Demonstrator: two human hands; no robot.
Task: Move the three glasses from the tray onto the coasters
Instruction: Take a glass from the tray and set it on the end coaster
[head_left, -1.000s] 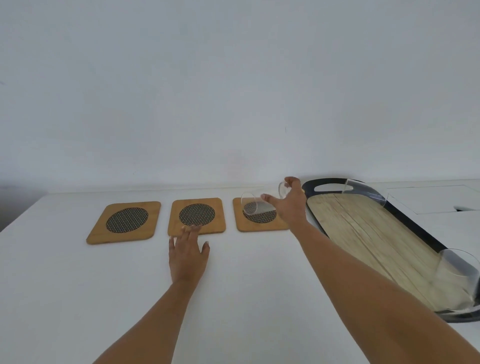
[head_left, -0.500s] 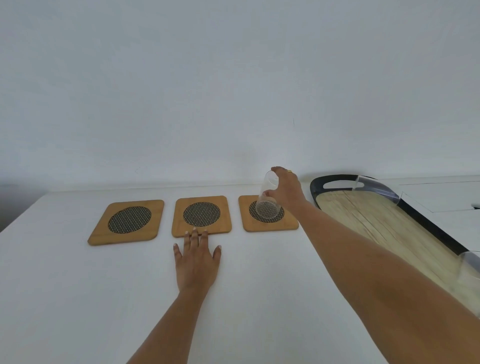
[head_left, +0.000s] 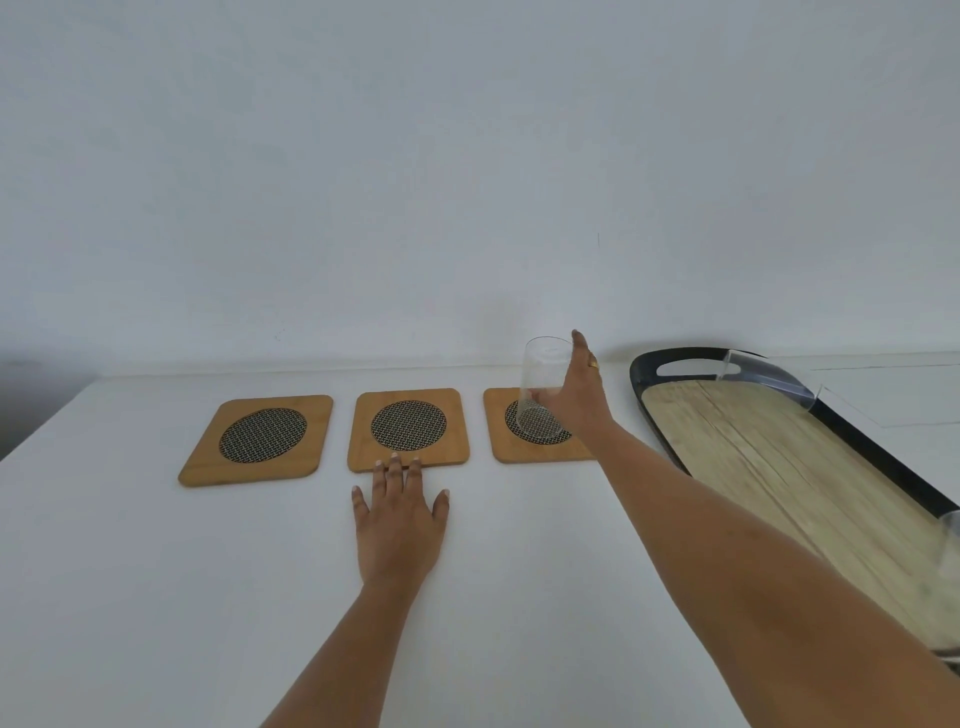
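Glass (head_left: 543, 395) now upright on right coaster (head_left: 506, 441) | right hand (head_left: 579, 400) gripping

3 tan coasters (head_left: 540, 429) with black-and-white mesh centres; black-rimmed, pale wood-grain tray (head_left: 779, 467).

Three glasses, three coasters, one tray.
I see one clear glass (head_left: 540, 397) upright on the right coaster (head_left: 524, 447); middle coaster (head_left: 409, 430) and left coaster (head_left: 258, 440) bare; two glasses (head_left: 763, 375) (head_left: 949, 545) on the wood-floored tray (head_left: 654, 410).
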